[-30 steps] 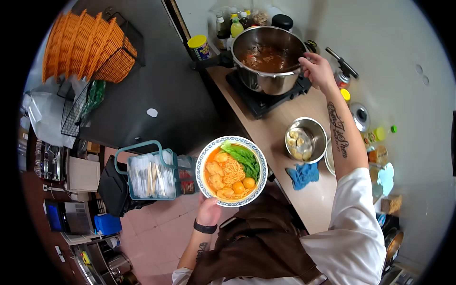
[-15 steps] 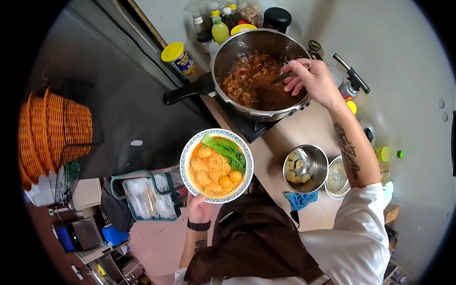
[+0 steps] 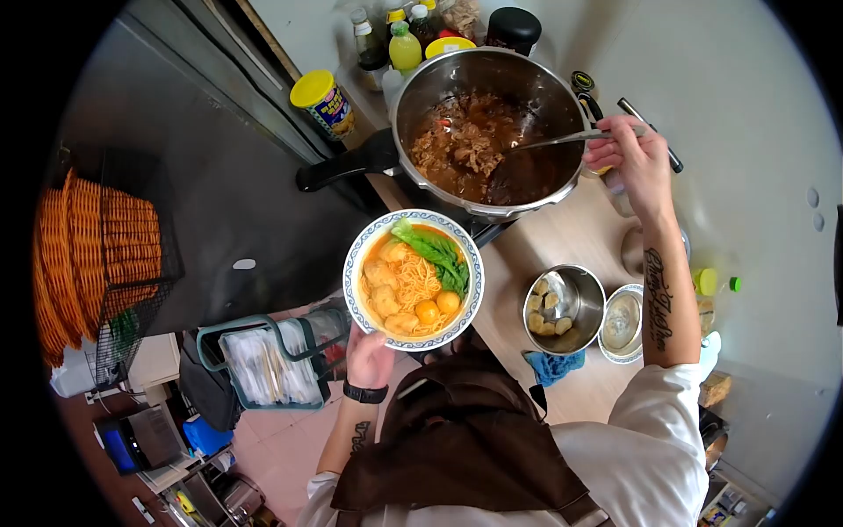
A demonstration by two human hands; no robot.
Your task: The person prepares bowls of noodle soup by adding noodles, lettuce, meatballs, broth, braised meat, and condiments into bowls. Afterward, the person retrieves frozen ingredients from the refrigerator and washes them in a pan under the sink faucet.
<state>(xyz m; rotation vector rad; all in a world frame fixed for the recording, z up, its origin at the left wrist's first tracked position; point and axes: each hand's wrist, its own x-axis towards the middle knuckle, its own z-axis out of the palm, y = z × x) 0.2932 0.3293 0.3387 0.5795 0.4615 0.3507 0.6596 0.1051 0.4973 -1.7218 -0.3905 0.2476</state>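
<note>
My left hand (image 3: 369,358), with a dark band at the wrist, supports a blue-and-white patterned bowl (image 3: 352,294) from its lower edge. In the bowl are noodles (image 3: 416,279) in orange broth, green leafy vegetable (image 3: 432,257), round yellow balls (image 3: 427,312) and pale puffy pieces. My right hand (image 3: 634,151) grips the handle of a metal ladle (image 3: 562,139) over the pot's right rim. Chunky brown meat (image 3: 477,149) is heaped at the ladle's far end, hiding its head. Dark brown stew surrounds it in the large steel pot (image 3: 551,88).
A black pot handle (image 3: 347,165) juts left. Behind stand sauce bottles (image 3: 405,48), a yellow-lidded can (image 3: 323,104) and a black-lidded jar (image 3: 513,31). On the counter are a steel bowl (image 3: 590,307) with several pieces, a patterned bowl (image 3: 623,323) and a blue cloth (image 3: 557,367).
My right hand has moved right, drawing the ladle's handle toward the pot's rim, and a heap of meat now shows at its end. The noodle bowl has moved up and slightly right, nearer the pot.
</note>
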